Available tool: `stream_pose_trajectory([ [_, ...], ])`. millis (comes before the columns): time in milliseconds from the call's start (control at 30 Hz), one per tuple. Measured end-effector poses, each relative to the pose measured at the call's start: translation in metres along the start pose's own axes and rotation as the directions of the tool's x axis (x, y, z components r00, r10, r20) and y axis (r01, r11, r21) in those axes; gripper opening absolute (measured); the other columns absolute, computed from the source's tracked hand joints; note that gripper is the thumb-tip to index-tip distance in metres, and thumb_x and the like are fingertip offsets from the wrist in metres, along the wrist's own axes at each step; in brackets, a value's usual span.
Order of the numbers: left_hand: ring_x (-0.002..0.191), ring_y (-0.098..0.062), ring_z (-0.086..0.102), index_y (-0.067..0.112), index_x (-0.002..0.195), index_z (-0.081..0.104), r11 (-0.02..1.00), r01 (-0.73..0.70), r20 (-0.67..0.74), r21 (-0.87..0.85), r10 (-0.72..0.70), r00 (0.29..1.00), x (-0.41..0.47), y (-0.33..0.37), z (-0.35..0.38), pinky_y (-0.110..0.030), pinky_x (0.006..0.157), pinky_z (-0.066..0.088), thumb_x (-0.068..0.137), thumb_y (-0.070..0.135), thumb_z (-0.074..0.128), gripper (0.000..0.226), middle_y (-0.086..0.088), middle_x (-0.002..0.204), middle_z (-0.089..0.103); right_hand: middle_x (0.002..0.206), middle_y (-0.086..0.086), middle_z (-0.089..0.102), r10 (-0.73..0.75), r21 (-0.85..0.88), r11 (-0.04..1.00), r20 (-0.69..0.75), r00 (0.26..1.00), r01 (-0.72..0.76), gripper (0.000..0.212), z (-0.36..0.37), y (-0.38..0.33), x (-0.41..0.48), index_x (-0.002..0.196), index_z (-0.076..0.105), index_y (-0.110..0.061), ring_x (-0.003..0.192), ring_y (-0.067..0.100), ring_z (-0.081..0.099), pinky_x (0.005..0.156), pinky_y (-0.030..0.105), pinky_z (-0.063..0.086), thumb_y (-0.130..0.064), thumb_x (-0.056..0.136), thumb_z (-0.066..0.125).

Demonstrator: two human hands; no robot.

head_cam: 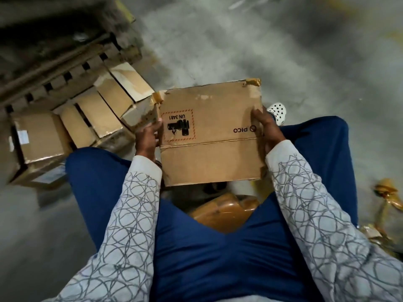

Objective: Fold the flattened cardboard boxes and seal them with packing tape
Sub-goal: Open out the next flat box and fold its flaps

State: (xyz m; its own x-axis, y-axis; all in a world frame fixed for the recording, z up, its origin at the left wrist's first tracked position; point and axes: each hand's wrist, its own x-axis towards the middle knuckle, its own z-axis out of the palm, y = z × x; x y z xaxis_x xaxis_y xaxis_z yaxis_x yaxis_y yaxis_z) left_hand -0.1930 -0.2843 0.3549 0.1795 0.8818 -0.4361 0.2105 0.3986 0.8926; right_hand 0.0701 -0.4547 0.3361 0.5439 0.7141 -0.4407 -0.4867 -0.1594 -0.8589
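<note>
The left hand (pixel 148 138) and right hand (pixel 267 129) each grip a side edge of one cardboard box (pixel 209 131), held over the knees (old tape (pixel 253 82) clings to its far corners). Folding looks to be under way; next the flaps need closing for taping. Five more boxes (pixel 98 114) stand along the floor (pixel 239 51) at the left.

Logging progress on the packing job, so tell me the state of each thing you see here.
cardboard box: held up, print upside down, torn tape on far corners.
left hand: grips the box's left edge.
right hand: grips its right edge.
row of boxes: folded up, on the floor.
tape roll: lying on the floor, untouched.
</note>
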Motion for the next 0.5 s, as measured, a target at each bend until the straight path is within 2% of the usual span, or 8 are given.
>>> stream_pose_trajectory([
  [67,0.079,-0.013,0.068,0.016,0.109,0.070,0.993,0.010,0.077,-0.121,0.000,0.997,-0.004,0.003,-0.004,-0.030,0.073,0.054,0.098,0.028,0.055,0.022,0.004,0.094,0.076,0.110,0.004,0.075,0.015,0.073,0.997,-0.040,0.999,-0.012,0.041,-0.005,-0.008,-0.007,0.125,0.066,-0.021,0.097,0.025,0.073,0.085,0.043,0.058,-0.048,0.095,0.061],
  [133,0.074,-0.011,0.068,0.004,0.128,0.062,0.975,0.026,0.160,-0.223,0.010,0.987,-0.002,0.005,-0.011,-0.022,0.065,0.052,0.096,0.015,0.049,0.036,-0.006,0.107,0.073,0.104,0.004,0.076,0.050,0.140,0.989,-0.062,0.997,-0.041,0.046,-0.015,-0.017,-0.007,0.112,0.072,-0.022,0.093,0.026,0.073,0.082,0.044,0.057,-0.061,0.093,0.056],
  [200,0.077,-0.011,0.069,0.001,0.134,0.058,0.951,0.037,0.242,-0.306,0.040,0.969,0.000,0.006,-0.019,-0.016,0.063,0.052,0.080,0.004,0.056,0.054,-0.007,0.110,0.071,0.111,0.011,0.074,0.044,0.168,0.985,-0.062,0.997,-0.033,0.066,-0.026,-0.027,-0.003,0.118,0.071,-0.017,0.101,0.031,0.071,0.087,0.049,0.057,-0.071,0.092,0.045],
  [267,0.091,-0.015,0.070,0.005,0.127,0.065,0.912,0.058,0.327,-0.406,0.086,0.941,0.005,0.005,-0.028,-0.020,0.072,0.055,0.050,0.014,0.077,0.078,-0.006,0.112,0.071,0.126,0.015,0.067,0.037,0.181,0.983,-0.034,0.999,-0.031,0.080,-0.039,-0.034,0.004,0.129,0.066,-0.013,0.112,0.035,0.066,0.089,0.048,0.056,-0.077,0.090,0.038],
  [333,0.101,-0.018,0.068,0.006,0.122,0.066,0.872,0.079,0.407,-0.483,0.144,0.902,0.010,0.002,-0.034,-0.026,0.082,0.056,0.033,0.015,0.085,0.091,-0.005,0.108,0.073,0.129,0.011,0.066,0.041,0.165,0.985,0.001,0.999,-0.040,0.070,-0.048,-0.034,0.009,0.131,0.066,-0.016,0.104,0.030,0.067,0.067,0.030,0.055,-0.070,0.093,0.039],
  [400,0.101,-0.013,0.068,0.009,0.121,0.066,0.876,0.076,0.459,-0.476,0.174,0.871,0.012,-0.003,-0.034,-0.022,0.079,0.056,0.040,0.007,0.087,0.083,-0.001,0.105,0.073,0.116,0.003,0.071,0.036,0.157,0.986,0.074,0.997,-0.047,0.044,-0.050,-0.026,0.013,0.126,0.069,-0.022,0.084,0.016,0.067,0.048,0.022,0.036,-0.047,0.094,0.052],
  [467,0.114,-0.009,0.062,0.012,0.133,0.055,0.951,-0.030,0.444,-0.308,0.172,0.880,0.010,-0.007,-0.026,-0.022,0.082,0.055,0.050,0.005,0.088,0.089,0.006,0.120,0.068,0.101,-0.006,0.071,0.024,0.090,0.995,0.123,0.992,-0.035,0.048,-0.045,-0.019,0.017,0.121,0.069,-0.027,0.066,0.012,0.060,0.047,0.022,0.031,-0.031,0.074,0.077],
  [500,0.118,-0.006,0.058,0.013,0.138,0.048,0.982,-0.109,0.423,-0.155,0.166,0.891,0.007,-0.009,-0.018,-0.020,0.085,0.054,0.047,0.013,0.092,0.100,0.008,0.127,0.062,0.100,-0.010,0.072,0.012,-0.005,1.000,0.136,0.991,-0.011,0.054,-0.042,-0.016,0.020,0.120,0.068,-0.028,0.070,0.016,0.059,0.051,0.024,0.036,-0.027,0.068,0.084],
])
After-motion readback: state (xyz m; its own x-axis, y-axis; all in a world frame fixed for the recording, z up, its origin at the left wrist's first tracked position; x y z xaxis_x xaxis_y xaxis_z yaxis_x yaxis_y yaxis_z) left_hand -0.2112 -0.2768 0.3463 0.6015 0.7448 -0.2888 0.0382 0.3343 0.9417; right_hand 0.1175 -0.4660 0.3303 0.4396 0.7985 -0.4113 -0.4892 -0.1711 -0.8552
